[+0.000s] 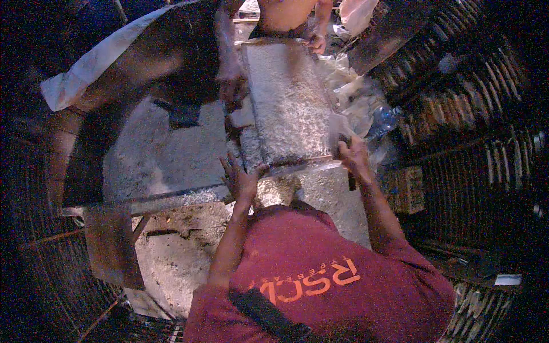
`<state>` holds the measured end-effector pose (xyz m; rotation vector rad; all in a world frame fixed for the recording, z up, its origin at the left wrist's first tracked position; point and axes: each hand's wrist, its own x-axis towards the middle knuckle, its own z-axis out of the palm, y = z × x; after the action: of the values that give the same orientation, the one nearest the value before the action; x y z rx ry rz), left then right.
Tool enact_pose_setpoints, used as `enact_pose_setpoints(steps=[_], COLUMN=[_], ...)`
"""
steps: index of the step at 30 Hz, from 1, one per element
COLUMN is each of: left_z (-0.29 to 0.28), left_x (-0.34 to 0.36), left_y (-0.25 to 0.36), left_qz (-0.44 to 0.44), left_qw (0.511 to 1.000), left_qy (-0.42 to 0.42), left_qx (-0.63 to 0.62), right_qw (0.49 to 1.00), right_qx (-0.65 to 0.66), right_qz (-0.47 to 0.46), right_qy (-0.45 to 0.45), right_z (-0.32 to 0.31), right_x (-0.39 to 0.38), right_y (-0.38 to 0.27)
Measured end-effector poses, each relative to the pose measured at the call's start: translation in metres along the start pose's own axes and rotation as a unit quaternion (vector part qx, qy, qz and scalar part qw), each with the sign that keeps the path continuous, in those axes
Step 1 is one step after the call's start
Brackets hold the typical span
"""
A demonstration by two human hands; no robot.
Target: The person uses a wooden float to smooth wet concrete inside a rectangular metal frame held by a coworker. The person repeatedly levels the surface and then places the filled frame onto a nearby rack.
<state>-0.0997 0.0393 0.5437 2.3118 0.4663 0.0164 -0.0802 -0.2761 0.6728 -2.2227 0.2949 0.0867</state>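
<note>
Two hands flank near end of tray (306, 163) of pale grains (294, 97): left hand (244, 182), fingers spread, at corner; right hand (355, 155), fingers apparently pinching pale flat piece (338, 126). Uneven push could spill grains.

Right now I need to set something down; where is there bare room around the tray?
The widest free patch is the powdery surface left of the tray, between the dark object and the near ledge. Crowded: the tray's near corners, with the left hand and right hand, and its right side, with plastic sheeting and a bottle.
</note>
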Motion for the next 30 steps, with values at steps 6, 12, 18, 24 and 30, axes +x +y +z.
enact_pose_setpoints(steps=[6,12,18,24,30], left_z=[-0.004,0.000,0.001,-0.013,-0.002], left_x=[-0.001,-0.001,0.006,-0.005,-0.002], left_y=[-0.002,-0.004,-0.005,0.012,-0.004], left_qz=[0.030,0.024,0.026,0.008,0.030], left_qw=[0.999,0.999,0.999,1.000,0.999], left_qy=[0.025,0.024,0.007,-0.020,0.014], left_qx=[-0.004,0.019,0.027,0.023,-0.022], right_qw=[0.950,0.985,0.958,0.963,0.968], right_qx=[-0.228,0.058,-0.281,-0.259,-0.233], right_qz=[-0.207,0.110,-0.055,-0.077,-0.088], right_qy=[-0.050,-0.118,-0.027,-0.013,0.021], right_z=[0.095,-0.055,-0.094,0.016,0.047], right_x=[-0.045,-0.016,0.003,0.061,0.056], right_y=[-0.017,0.061,0.003,0.030,0.006])
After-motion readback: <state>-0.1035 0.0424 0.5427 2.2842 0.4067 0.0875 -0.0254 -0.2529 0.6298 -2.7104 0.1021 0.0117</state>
